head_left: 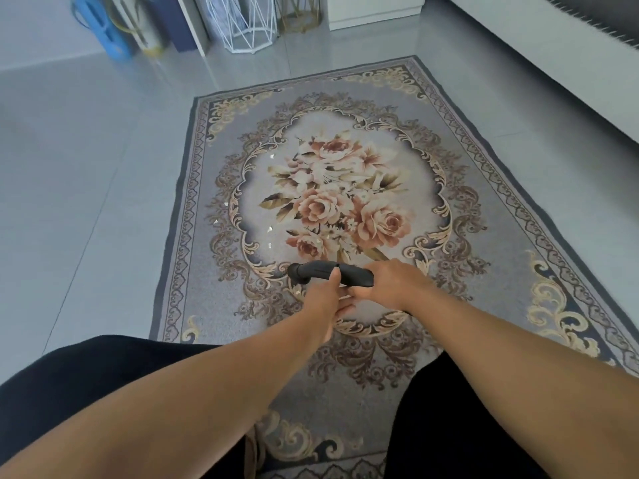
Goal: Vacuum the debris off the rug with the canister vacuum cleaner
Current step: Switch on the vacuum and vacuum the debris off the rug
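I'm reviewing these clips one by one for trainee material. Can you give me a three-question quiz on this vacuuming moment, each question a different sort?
1. True or false: both hands are on the black vacuum handle.
2. Multiple choice: the pale debris bits lie mostly on which part of the rug? A) left of the flower bouquet B) the far right border C) on the bare floor tiles
3. Fill in: the white wire basket stands on the ____ beyond the rug's far end.

Key
1. True: the left hand and the right hand both grip it.
2. A
3. floor
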The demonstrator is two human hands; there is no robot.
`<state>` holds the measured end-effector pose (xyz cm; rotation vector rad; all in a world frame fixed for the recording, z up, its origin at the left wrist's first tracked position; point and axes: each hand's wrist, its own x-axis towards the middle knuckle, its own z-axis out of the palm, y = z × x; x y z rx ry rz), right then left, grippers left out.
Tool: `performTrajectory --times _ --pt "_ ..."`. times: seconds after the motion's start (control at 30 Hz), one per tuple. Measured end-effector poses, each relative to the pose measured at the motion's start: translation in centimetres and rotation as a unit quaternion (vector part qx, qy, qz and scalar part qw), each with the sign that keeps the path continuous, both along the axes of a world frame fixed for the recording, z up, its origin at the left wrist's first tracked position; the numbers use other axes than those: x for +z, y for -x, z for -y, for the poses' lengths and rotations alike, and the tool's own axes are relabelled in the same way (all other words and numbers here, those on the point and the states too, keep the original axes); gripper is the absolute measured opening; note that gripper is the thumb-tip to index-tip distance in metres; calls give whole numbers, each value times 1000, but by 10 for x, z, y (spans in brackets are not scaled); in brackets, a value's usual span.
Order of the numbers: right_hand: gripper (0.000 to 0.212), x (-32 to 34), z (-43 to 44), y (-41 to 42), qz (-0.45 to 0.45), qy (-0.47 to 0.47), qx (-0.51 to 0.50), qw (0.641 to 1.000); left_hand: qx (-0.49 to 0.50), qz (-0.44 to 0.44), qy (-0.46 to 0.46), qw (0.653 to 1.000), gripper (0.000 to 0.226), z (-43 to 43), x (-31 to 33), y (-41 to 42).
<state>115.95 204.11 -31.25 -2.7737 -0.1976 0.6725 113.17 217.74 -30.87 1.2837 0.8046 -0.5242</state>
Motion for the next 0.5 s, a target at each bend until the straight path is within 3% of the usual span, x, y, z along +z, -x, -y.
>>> performTrajectory --times 0.3,0.5 --pt "47 -23 -33 -7 -53 0 -5 999 13 -94 -46 994 46 -1 -15 -15" --pt "50 -23 -31 -14 -30 14 25 999 -103 -117 -45 987 42 -23 -14 -34"
